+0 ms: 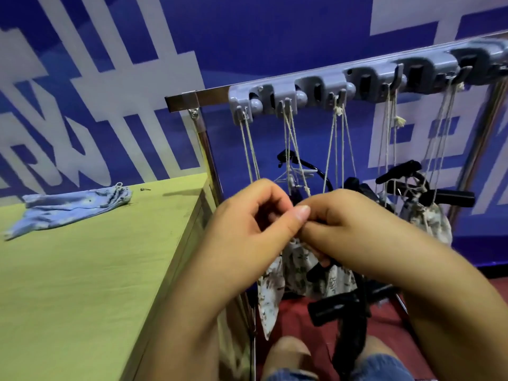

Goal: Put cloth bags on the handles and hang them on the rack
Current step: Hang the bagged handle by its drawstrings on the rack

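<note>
A grey hook rack [357,83] runs along a metal bar at the upper right. Several floral cloth bags hang from its hooks by pale drawstrings [291,138]. My left hand [255,224] and my right hand [351,224] meet in front of the rack, fingertips together, pinching the strings above a floral bag [297,262]. A black handle [338,306] sticks out below that bag. Another floral bag [431,218] with black handles [450,198] hangs further right. What exactly sits between my fingertips is hidden.
A yellow-green table [82,270] fills the left, with a blue cloth bag [74,206] lying near its far edge. The rack's metal post [209,155] stands at the table's corner. Red floor lies below, and my knees show at the bottom.
</note>
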The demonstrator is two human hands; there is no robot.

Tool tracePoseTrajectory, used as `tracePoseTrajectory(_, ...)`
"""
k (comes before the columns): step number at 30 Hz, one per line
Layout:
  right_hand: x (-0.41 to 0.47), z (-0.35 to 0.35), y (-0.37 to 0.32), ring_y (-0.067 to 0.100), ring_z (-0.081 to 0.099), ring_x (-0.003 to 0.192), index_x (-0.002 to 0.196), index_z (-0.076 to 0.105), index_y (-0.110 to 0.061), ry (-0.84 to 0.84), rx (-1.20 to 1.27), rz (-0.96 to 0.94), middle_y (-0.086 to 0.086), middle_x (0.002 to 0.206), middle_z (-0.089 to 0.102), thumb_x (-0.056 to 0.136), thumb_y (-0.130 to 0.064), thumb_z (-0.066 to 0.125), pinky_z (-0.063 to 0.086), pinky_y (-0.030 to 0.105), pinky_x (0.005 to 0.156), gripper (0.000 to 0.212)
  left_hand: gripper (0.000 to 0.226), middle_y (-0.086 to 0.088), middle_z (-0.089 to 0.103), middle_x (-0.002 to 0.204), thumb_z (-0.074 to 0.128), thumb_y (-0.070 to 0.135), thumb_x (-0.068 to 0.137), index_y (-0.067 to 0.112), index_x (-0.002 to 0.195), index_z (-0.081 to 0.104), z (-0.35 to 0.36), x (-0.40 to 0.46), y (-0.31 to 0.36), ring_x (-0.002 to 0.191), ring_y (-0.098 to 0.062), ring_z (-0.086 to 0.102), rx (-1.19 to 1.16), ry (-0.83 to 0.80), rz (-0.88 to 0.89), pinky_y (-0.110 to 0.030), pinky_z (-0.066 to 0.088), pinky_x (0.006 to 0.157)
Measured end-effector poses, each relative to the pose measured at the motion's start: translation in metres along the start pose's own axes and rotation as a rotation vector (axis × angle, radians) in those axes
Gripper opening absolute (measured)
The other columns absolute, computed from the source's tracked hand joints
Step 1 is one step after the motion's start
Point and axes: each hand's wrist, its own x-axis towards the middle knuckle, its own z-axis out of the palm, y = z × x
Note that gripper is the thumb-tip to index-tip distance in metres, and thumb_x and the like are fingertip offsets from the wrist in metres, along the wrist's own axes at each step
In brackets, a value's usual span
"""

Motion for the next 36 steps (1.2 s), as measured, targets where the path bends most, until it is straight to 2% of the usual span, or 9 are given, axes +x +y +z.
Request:
tracePoseTrajectory(6, 0.008, 0.015, 0.000, 0.002, 0.044, 0.042, 0.076, 0.057, -0.008, -0.134, 0.151, 0.013, -0.002, 0.053, 0.051, 0.094, -0.015, 0.040, 0.038, 0.021, 0.048, 0.026, 0.019, 0.000, 0.053, 0.061, 0.056, 0.040, 0.078, 0.021, 0.077, 0.055, -0.014, -0.004, -0.016, 0.057, -0.027, 0.048, 0.057, -0.018, -0.130, -0.049, 0.048, 0.058)
tracePoseTrajectory(10, 0.018, 0.027, 0.005, 0.015, 0.053, 0.055, 0.079, 0.060, -0.012, -0.179, 0.404, 0.041, -0.003, 0.055, 0.054, 0.095, -0.008, 0.037, 0.043, 0.039, 0.062, 0.029, 0.015, -0.006, 0.058, 0.067, 0.053, 0.039, 0.081, 0.026, 0.077, 0.055, -0.020, -0.008, -0.023, 0.063, -0.030, 0.056, 0.142, 0.072, -0.127, -0.054, 0.051, 0.062)
tracePoseTrajectory(14, 0.023, 0.035, 0.011, 0.015, 0.061, 0.059, 0.096, 0.059, -0.001, -0.183, 0.632, 0.034, -0.001, 0.059, 0.061, 0.098, -0.003, 0.038, 0.052, 0.028, 0.067, 0.021, 0.024, -0.001, 0.062, 0.069, 0.056, 0.047, 0.080, 0.023, 0.078, 0.057, -0.022, -0.016, -0.025, 0.063, -0.022, 0.059, 0.018, 0.171, -0.156, -0.044, 0.051, 0.064)
tracePoseTrajectory(16, 0.026, 0.039, 0.012, 0.015, 0.062, 0.056, 0.093, 0.056, -0.002, -0.136, 0.707, 0.049, 0.001, 0.059, 0.062, 0.097, -0.001, 0.040, 0.053, 0.023, 0.062, 0.017, 0.026, 0.005, 0.064, 0.069, 0.060, 0.050, 0.079, 0.025, 0.082, 0.056, -0.021, -0.023, -0.025, 0.064, -0.010, 0.062, -0.095, 0.053, -0.196, -0.031, 0.052, 0.061)
tracePoseTrajectory(18, 0.029, 0.045, 0.013, 0.013, 0.060, 0.052, 0.086, 0.054, -0.005, -0.081, 0.764, 0.077, 0.004, 0.061, 0.060, 0.095, 0.001, 0.043, 0.051, 0.021, 0.055, 0.016, 0.021, 0.004, 0.064, 0.074, 0.068, 0.037, 0.080, 0.023, 0.089, 0.056, -0.016, -0.028, -0.028, 0.067, -0.008, 0.063, -0.232, -0.019, -0.233, -0.020, 0.049, 0.062)
tracePoseTrajectory(21, 0.031, 0.050, 0.013, 0.027, 0.059, 0.065, 0.081, 0.052, -0.007, -0.079, 0.814, 0.089, 0.014, 0.070, 0.058, 0.094, 0.001, 0.046, 0.050, 0.033, 0.064, 0.016, 0.008, 0.002, 0.059, 0.069, 0.062, 0.005, 0.086, 0.009, 0.091, 0.057, -0.011, -0.030, -0.029, 0.058, -0.003, 0.059, -0.302, 0.112, -0.228, -0.011, 0.047, 0.054)
tracePoseTrajectory(24, 0.031, 0.051, 0.013, 0.033, 0.062, 0.069, 0.081, 0.050, -0.006, -0.103, 0.899, 0.092, 0.023, 0.076, 0.059, 0.093, -0.001, 0.048, 0.053, 0.039, 0.066, 0.013, 0.010, 0.005, 0.057, 0.061, 0.053, -0.005, 0.088, 0.005, 0.088, 0.056, -0.011, -0.030, -0.028, 0.049, -0.003, 0.057, -0.335, 0.175, -0.196, -0.011, 0.046, 0.050)
tracePoseTrajectory(28, 0.029, 0.049, 0.013, 0.022, 0.063, 0.053, 0.086, 0.051, -0.005, -0.114, 1.007, 0.103, 0.014, 0.067, 0.064, 0.092, -0.004, 0.050, 0.052, 0.027, 0.051, 0.007, 0.016, 0.003, 0.057, 0.064, 0.054, -0.006, 0.087, 0.010, 0.084, 0.058, -0.007, -0.028, -0.031, 0.053, 0.000, 0.057, -0.292, 0.269, -0.125, -0.010, 0.046, 0.052)
tracePoseTrajectory(36, 0.029, 0.064, 0.011, 0.012, 0.061, 0.056, 0.087, 0.061, 0.000, 0.011, 1.194, 0.080, 0.004, 0.064, 0.066, 0.091, -0.008, 0.051, 0.051, 0.025, 0.063, 0.013, 0.016, 0.010, 0.064, 0.077, 0.062, 0.014, 0.085, 0.030, 0.083, 0.061, -0.007, -0.023, -0.037, 0.070, -0.003, 0.064, -0.101, 0.352, -0.012, -0.014, 0.049, 0.064)
